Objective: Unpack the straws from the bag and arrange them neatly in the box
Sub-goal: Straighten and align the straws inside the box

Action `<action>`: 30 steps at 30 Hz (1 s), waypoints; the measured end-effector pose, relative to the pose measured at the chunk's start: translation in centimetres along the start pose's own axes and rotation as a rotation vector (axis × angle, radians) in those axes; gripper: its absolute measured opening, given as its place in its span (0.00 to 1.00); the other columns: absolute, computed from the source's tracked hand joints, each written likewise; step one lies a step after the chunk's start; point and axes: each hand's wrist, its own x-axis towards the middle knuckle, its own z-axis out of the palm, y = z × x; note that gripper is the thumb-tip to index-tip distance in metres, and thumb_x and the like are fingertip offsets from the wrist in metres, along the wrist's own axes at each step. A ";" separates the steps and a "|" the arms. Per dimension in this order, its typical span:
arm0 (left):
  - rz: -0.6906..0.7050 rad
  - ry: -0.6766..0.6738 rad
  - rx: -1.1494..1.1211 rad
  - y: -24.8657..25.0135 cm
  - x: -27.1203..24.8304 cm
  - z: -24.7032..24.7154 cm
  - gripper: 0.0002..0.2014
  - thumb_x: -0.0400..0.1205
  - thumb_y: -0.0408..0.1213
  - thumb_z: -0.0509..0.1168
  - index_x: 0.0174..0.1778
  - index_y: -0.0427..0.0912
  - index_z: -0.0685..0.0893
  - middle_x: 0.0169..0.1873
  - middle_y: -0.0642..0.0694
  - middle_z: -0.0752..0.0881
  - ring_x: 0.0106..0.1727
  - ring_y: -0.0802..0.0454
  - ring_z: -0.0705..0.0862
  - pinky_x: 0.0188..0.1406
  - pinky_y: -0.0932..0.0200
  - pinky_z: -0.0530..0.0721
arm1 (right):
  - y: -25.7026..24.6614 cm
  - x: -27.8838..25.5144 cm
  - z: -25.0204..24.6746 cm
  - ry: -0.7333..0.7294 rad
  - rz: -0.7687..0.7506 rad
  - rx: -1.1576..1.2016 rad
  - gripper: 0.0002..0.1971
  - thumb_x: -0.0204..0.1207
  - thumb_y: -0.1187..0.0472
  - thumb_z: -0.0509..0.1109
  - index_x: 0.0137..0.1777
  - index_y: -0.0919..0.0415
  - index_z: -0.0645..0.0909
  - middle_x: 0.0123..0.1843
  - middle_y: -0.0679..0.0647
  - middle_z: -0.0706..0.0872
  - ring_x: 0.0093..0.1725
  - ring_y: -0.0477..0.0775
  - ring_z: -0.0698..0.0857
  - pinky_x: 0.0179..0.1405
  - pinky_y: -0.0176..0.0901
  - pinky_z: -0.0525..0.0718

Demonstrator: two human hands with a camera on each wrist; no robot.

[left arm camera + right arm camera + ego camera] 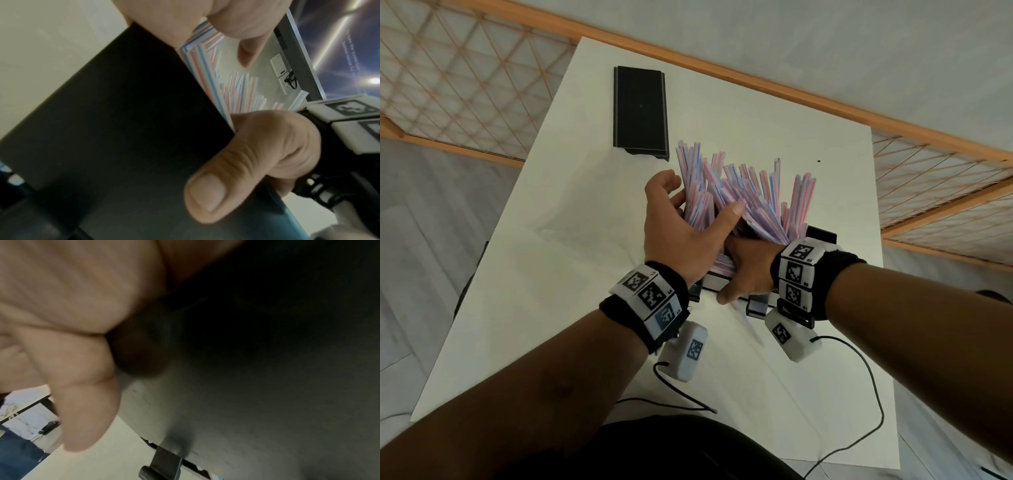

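Many pink-and-blue striped straws (750, 195) stand fanned and uneven in a black box (822, 236) on the white table (551, 274). My left hand (688, 226) grips the left part of the bunch, fingers behind it and thumb across the front. My right hand (748, 270) holds the box's near end, its thumb (226, 178) pressed on the outer black wall (123, 121). The left wrist view shows the straws (232, 91) rising above that wall. The right wrist view shows only my right hand (72, 321) against the dark box (267, 369). No bag is in view.
The box's black lid (640, 109) lies flat at the far left of the table. Two black cables (873, 394) trail over the near edge. A wooden lattice railing (935, 178) runs beyond the far and right sides.
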 end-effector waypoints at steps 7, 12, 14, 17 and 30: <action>0.022 0.020 -0.052 0.3 -0.1 0.1 0.42 0.70 0.50 0.84 0.75 0.47 0.69 0.69 0.55 0.79 0.65 0.55 0.85 0.62 0.52 0.90 | -0.6 -1.2 -0.2 0.222 -0.076 0.058 0.49 0.57 0.42 0.86 0.77 0.54 0.69 0.72 0.51 0.80 0.72 0.58 0.78 0.74 0.53 0.74; 0.057 0.027 -0.121 0.2 -0.2 0.0 0.41 0.67 0.60 0.79 0.71 0.46 0.71 0.68 0.50 0.79 0.63 0.44 0.88 0.58 0.42 0.91 | -0.1 -2.1 0.0 0.334 -0.142 0.133 0.48 0.56 0.35 0.83 0.76 0.50 0.69 0.66 0.47 0.85 0.64 0.54 0.84 0.66 0.48 0.81; 0.058 0.028 -0.102 0.2 -0.1 0.1 0.37 0.68 0.59 0.79 0.68 0.48 0.72 0.64 0.50 0.81 0.60 0.47 0.88 0.56 0.42 0.91 | 0.4 -1.9 0.6 0.297 -0.107 0.039 0.51 0.56 0.25 0.74 0.75 0.52 0.69 0.64 0.50 0.85 0.62 0.57 0.85 0.64 0.52 0.83; 0.044 0.039 -0.016 0.1 0.2 0.3 0.33 0.71 0.51 0.82 0.67 0.49 0.74 0.58 0.59 0.82 0.54 0.63 0.87 0.54 0.57 0.90 | 0.8 -1.8 1.1 0.227 -0.052 -0.072 0.43 0.62 0.25 0.72 0.68 0.55 0.72 0.56 0.53 0.85 0.54 0.58 0.85 0.58 0.52 0.84; 0.031 0.028 -0.070 -0.4 0.3 0.3 0.32 0.72 0.59 0.75 0.66 0.49 0.73 0.62 0.52 0.83 0.61 0.53 0.88 0.54 0.50 0.92 | 0.7 -3.0 1.7 0.196 0.025 -0.200 0.14 0.73 0.42 0.73 0.44 0.51 0.77 0.36 0.47 0.79 0.41 0.55 0.82 0.39 0.42 0.78</action>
